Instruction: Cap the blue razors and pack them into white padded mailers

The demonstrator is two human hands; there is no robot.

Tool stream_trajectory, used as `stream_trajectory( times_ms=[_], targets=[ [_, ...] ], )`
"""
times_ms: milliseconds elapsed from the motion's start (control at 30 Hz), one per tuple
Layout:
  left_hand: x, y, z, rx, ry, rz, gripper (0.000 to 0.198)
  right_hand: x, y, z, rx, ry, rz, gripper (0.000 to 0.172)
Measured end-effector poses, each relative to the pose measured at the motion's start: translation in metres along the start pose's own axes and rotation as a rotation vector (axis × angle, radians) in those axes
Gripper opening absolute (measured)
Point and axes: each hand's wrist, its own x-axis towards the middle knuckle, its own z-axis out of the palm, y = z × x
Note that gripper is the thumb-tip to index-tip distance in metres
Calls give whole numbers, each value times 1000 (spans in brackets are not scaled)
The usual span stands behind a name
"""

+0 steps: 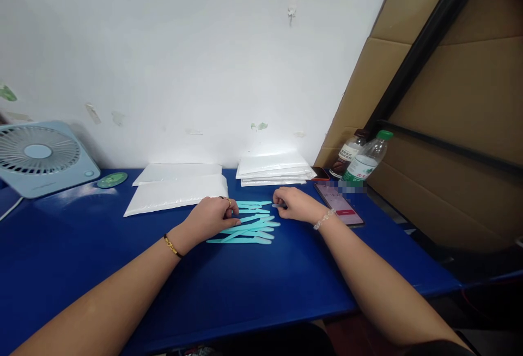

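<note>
Several slim turquoise eyebrow razors [249,233] with pale, translucent blade ends lie loosely fanned and overlapping on the blue table. Over their left ends is my left hand [210,217], its fingers curled and its thumb along the handles; the fingers close on some of the razors, though the exact grip is partly hidden. Just beyond the blade ends, my right hand [296,203] is pinched closed. A small translucent piece [275,206] sticks out at its fingertips, and the rest of it is hidden by the fingers.
White padded mailers [175,192] lie behind my left hand, with another stack [272,168] by the wall. A fan [44,154] and green disc [112,180] are on the left. A phone [339,203], bottles [363,160] and cardboard [461,138] are on the right.
</note>
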Motion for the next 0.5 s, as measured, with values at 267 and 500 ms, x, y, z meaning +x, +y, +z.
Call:
stream_trajectory(
  times_ms=[267,500],
  targets=[
    [-1,6,6,13,-39,-56,19,-1,2,-2,407,111,106,12],
    [0,-2,3,-184,-67,-186,23,0,2,-8,1015,91,276,26]
  ],
)
